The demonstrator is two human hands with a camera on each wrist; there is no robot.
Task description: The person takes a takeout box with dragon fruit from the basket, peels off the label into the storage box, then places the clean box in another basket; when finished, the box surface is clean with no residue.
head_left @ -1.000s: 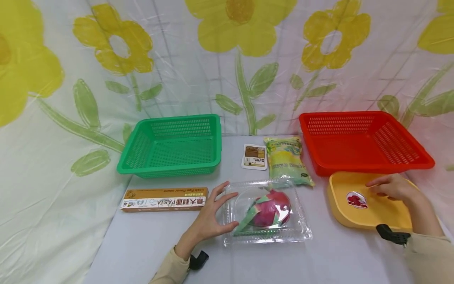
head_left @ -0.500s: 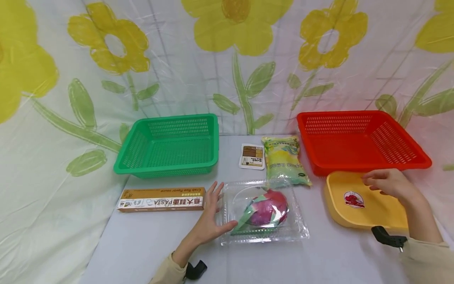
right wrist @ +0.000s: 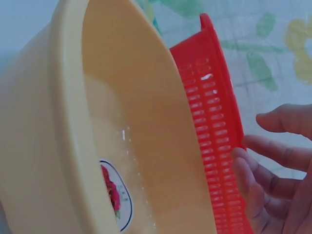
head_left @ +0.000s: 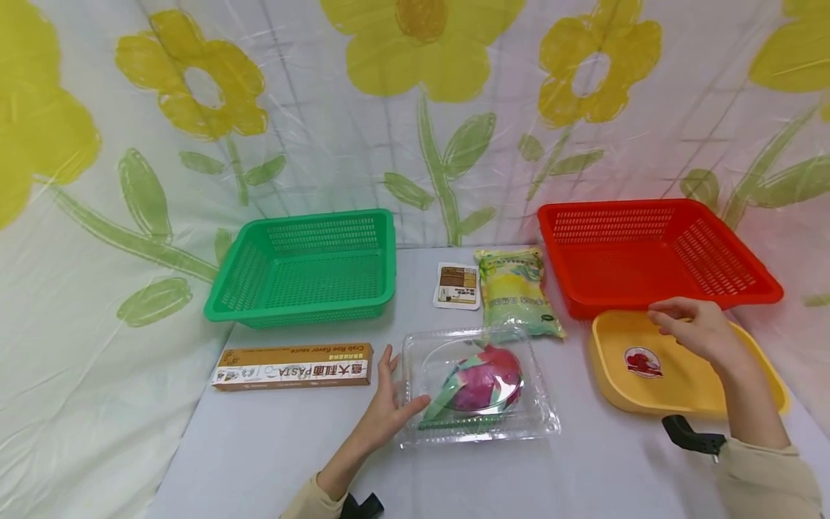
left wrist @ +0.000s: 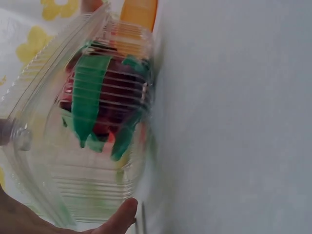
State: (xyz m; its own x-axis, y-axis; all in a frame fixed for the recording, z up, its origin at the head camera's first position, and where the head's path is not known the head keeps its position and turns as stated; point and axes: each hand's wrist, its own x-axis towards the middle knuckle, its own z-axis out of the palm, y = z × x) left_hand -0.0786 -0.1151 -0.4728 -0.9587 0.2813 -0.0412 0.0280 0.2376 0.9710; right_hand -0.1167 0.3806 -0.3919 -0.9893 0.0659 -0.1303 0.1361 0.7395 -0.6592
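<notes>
A clear plastic clamshell box stands on the table with a pink and green dragon fruit inside. My left hand is at the box's left end, fingers straight and thumb stretched along the near corner. In the left wrist view, the thumb lies right at the foot of the ribbed box wall. My right hand hovers over the yellow basin, its fingers loosely bent with nothing between them. The right wrist view shows that hand beyond the basin's rim, near the red basket.
A green basket stands at the back left, above a long pasta box. Between the two baskets lie a small brown and white packet and a yellow-green bag. A flowered sheet hangs behind the table.
My right hand has lifted and drifted back toward the red basket. My left hand's fingers have drawn back from over the lid to the box's left side. The head view has shifted slightly.
</notes>
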